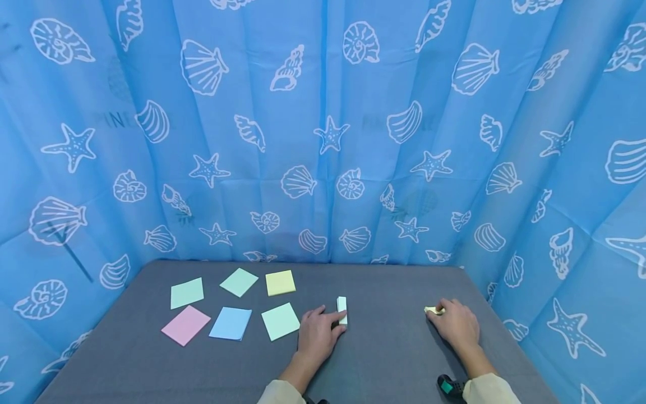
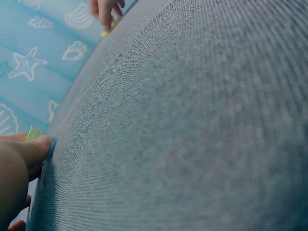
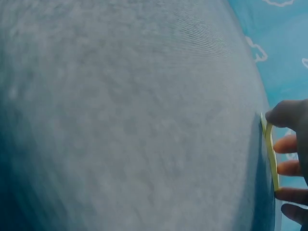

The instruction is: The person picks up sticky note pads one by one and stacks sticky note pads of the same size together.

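Observation:
My left hand (image 1: 318, 335) lies low over the grey table, its thumb and index finger at the near end of a pale green folded paper strip (image 1: 342, 304). In the left wrist view, the green strip (image 2: 32, 134) shows between the fingertips. Farther right, my right hand (image 1: 458, 324) pinches a small yellow folded paper (image 1: 432, 309) against the tabletop. The right wrist view has the yellow paper (image 3: 272, 161) standing as a thin bent edge, with the thumb at one end and several fingertips along it.
Left of my hands lie flat square notes: a pink one (image 1: 185, 325), a blue one (image 1: 230, 324), a yellow one (image 1: 280, 283) and several green ones, including the nearest green note (image 1: 280, 321). A blue shell-patterned curtain (image 1: 328, 168) hangs behind the table (image 1: 383, 348).

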{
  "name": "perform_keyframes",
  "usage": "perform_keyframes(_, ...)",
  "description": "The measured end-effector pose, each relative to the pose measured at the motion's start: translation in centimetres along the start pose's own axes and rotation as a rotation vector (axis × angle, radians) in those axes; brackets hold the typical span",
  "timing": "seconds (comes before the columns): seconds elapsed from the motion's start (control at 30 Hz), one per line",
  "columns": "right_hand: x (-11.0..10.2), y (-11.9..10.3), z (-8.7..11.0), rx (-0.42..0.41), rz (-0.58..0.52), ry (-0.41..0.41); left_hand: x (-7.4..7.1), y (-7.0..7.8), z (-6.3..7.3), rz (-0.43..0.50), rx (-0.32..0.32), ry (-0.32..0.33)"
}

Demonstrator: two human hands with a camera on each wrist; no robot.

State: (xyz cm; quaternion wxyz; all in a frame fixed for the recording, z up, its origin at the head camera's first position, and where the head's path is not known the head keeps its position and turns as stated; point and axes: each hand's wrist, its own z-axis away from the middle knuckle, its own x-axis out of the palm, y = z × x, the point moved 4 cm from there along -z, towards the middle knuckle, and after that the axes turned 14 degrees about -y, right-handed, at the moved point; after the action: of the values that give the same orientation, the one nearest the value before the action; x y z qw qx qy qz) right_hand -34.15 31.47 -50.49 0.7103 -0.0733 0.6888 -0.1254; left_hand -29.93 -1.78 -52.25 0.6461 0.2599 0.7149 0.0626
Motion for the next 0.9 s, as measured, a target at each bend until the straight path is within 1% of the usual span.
perform_keyframes(0.13, 0.0, 0.3, 0.2, -0.037, -0.014, 0.017, 0.1, 0.0, 0.1, -0.006, 0.005, 0.02)
perform_keyframes(0.27, 0.1, 0.6, 0.4, -0.057, -0.014, 0.022, 0.1, -0.1, 0.1, -0.014, 0.004, 0.026)
perform_keyframes(0.57, 0.1, 0.8, 0.4, -0.063, -0.023, 0.031, 0.1, 0.0, 0.0, -0.013, 0.004, 0.017)
perform_keyframes(0.8, 0.1, 1.1, 0.1, -0.051, -0.036, 0.002, 0.1, 0.0, 0.0, -0.012, 0.001, 0.016)
perform_keyframes(0.9, 0.2, 1.1, 0.1, -0.046, -0.051, 0.005, 0.1, 0.0, 0.0, -0.009, 0.0, 0.014)
